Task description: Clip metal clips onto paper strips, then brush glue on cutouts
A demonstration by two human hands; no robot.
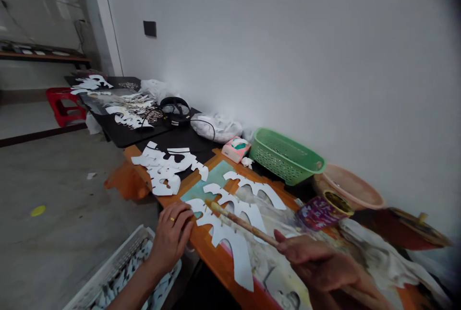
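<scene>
Orange counter (pixel 209 250): our left hand (pixel 171 235) pins a cutout (pixel 234 247), fingers flat; right hand (pixel 317 264) grips a brush (pixel 237 221) (other cutouts (pixel 162 171) look unbrushed).

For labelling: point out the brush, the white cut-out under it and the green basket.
brush (pixel 240 222), head view, middle of its wooden handle.
white cut-out (pixel 236 252), head view, its broad lower limb.
green basket (pixel 277 166), head view, its perforated front wall.
</scene>
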